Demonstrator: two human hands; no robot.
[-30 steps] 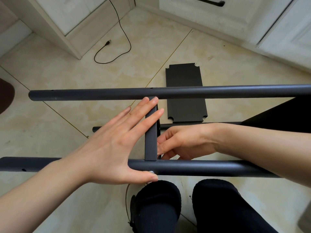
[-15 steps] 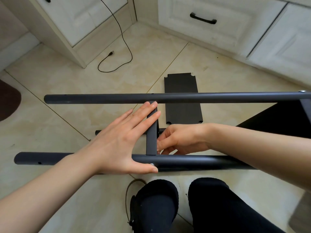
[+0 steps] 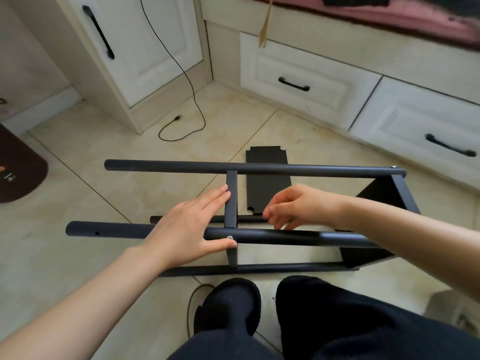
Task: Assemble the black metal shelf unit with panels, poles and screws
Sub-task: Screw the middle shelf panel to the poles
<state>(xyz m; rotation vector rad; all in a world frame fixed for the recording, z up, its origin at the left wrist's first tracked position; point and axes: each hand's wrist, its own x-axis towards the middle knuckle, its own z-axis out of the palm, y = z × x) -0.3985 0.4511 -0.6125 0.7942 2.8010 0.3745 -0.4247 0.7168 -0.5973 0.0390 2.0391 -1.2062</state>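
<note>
The right hand had let go of the panel and pulled back a little, so that part of the shelf looked fixed for now. The left hand stayed flat and open, fingers pressing the panel and thumb on the near pole by a screw. The right hand hung loosely curled and held nothing, and the shelf lay on its side on the floor.

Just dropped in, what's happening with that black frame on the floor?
A person is putting together the shelf frame, which lies on its side on the tiled floor. The left hand presses flat against the middle panel, thumb by a screw on the near pole. The right hand hovers loosely curled beside it. A spare panel lies beyond.
</note>
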